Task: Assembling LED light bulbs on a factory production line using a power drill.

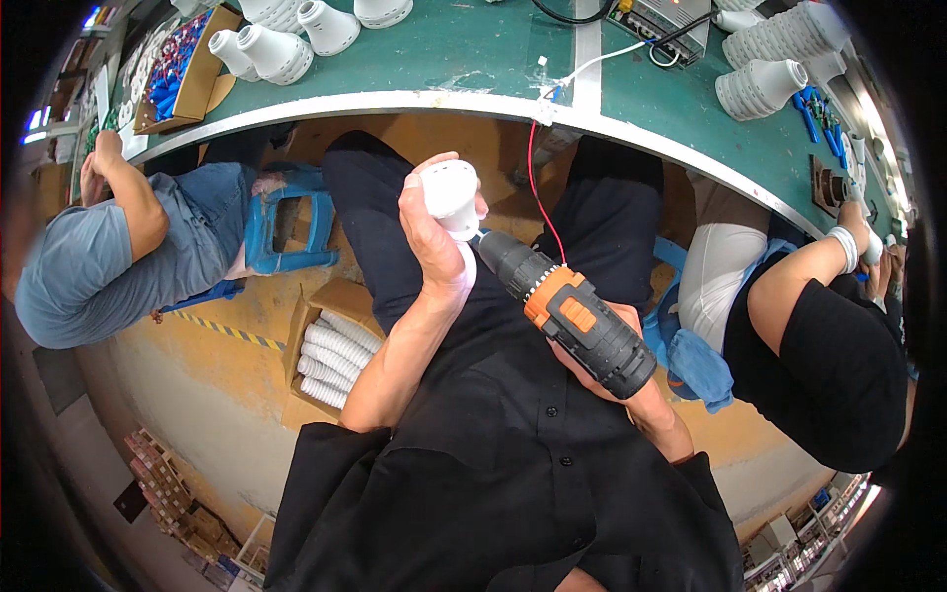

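Observation:
Over my lap, my left hand (434, 229) is wrapped round a white flared plastic housing (452, 197), its wide end up and its narrow neck toward the drill. My right hand (592, 360) grips an orange and black cordless drill (572, 314) from below, so most of the fingers are hidden behind its body. The drill slants up and to the left. Its chuck (505, 259) ends close to the housing's neck; whether the bit touches or enters the neck, I cannot tell.
A green bench (444, 59) with a pale edge carries stacked white housings (760, 89), a box of blue parts (182, 79) and a metal power unit (666, 25). A red wire (533, 183) hangs down. Beside my legs stands a carton of white parts (335, 355). Co-workers (148, 227) sit on both sides.

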Tool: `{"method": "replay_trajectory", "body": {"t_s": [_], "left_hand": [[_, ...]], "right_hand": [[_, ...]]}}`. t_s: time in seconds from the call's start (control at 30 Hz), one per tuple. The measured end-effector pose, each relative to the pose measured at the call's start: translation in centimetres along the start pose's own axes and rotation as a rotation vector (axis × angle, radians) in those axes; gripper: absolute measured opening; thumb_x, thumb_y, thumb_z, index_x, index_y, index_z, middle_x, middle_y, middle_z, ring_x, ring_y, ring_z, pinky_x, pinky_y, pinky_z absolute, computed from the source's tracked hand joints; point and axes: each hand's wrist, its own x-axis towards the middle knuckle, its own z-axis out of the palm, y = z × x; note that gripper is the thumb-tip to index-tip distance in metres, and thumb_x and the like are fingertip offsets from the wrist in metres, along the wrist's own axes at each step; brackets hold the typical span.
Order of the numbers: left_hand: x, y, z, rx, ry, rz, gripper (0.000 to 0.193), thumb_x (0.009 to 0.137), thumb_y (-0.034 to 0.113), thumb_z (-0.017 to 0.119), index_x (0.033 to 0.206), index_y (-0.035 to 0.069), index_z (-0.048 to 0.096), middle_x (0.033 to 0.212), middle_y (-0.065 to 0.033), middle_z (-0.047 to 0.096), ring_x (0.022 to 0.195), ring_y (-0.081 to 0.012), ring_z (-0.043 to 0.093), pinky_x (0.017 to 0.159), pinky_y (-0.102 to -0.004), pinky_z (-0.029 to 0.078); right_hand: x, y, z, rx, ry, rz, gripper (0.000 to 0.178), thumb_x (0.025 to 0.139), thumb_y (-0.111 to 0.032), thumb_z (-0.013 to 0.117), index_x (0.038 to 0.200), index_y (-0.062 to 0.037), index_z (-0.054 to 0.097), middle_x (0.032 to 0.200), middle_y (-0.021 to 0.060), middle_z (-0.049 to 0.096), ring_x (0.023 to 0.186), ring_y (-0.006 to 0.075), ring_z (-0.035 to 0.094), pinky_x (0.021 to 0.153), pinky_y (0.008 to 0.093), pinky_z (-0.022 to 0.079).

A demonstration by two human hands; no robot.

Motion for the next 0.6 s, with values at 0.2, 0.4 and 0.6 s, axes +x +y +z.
{"method": "replay_trajectory", "body": {"t_s": [0.2, 0.4, 0.6], "left_hand": [[-0.1, -0.1, 0.0, 0.017, -0.008, 0.015, 0.056, 0.102, 0.049, 0.036, 0.115, 0.000, 0.061, 0.082, -0.0123, 0.066, 0.064, -0.0199, 0.060, 0.058, -0.0321, 0.048], [-1.1, -0.3, 1.0, 0.023, -0.026, -0.033, 0.057, 0.102, 0.049, 0.034, 0.116, 0.000, 0.060, 0.083, -0.0123, 0.066, 0.064, -0.0193, 0.061, 0.058, -0.0312, 0.049], [-0.4, -0.1, 1.2, -0.010, -0.057, 0.047, 0.054, 0.104, 0.045, 0.035, 0.113, -0.001, 0.060, 0.084, -0.0107, 0.064, 0.063, -0.0183, 0.063, 0.059, -0.0309, 0.051]], "right_hand": [[-0.4, 0.5, 0.2, 0.039, -0.041, 0.037, 0.026, 0.068, -0.003, 0.078, 0.091, -0.0009, 0.066, 0.083, 0.0137, 0.067, 0.073, 0.0336, 0.069, 0.065, 0.0362, 0.057], [-0.2, 0.5, 0.5, -0.011, -0.043, 0.046, 0.026, 0.067, -0.003, 0.078, 0.090, -0.0009, 0.066, 0.084, 0.0136, 0.067, 0.073, 0.0323, 0.069, 0.066, 0.0359, 0.057], [0.0, 0.6, 0.6, 0.026, -0.065, 0.100, 0.026, 0.067, -0.004, 0.078, 0.091, 0.0000, 0.067, 0.084, 0.0134, 0.067, 0.073, 0.0309, 0.069, 0.066, 0.0356, 0.056]]}}
